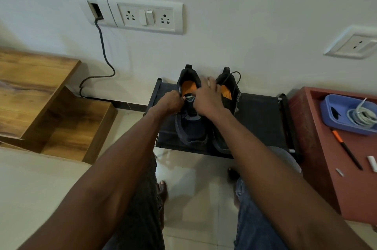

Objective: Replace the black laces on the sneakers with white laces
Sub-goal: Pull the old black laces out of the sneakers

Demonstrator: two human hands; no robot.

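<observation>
Two dark sneakers sit side by side on a low black rack (263, 111) pushed against the wall, heels toward the wall, orange insoles showing. The left sneaker (190, 125) carries no lace that I can make out across its front; the right sneaker (228, 90) has a thin black lace (236, 76) looping up near its heel.

The left hand (170, 102) has its grip closed in a pinch at the tongue of the left sneaker, where a small pale tip shows at the fingertips; whether that is a white lace end I cannot tell. The right hand (208, 98) lies over the gap between the two shoes with its fingers spread and fairly straight, its grip open, covering much of the right sneaker's opening.

Around them: a wooden stepped shelf (51, 111) stands to the left, and a dark cable (104, 55) drops from a wall socket plate (144, 17) down to the floor behind it. To the right is a red worktop (318, 137) holding a blue tray (334, 119) with a coiled pale cord (361, 116) inside, an orange-and-black pen (346, 150) just below the tray, and two small white pieces near the edge. The person's knees and a bare foot (162, 191) show on the tiled floor.
</observation>
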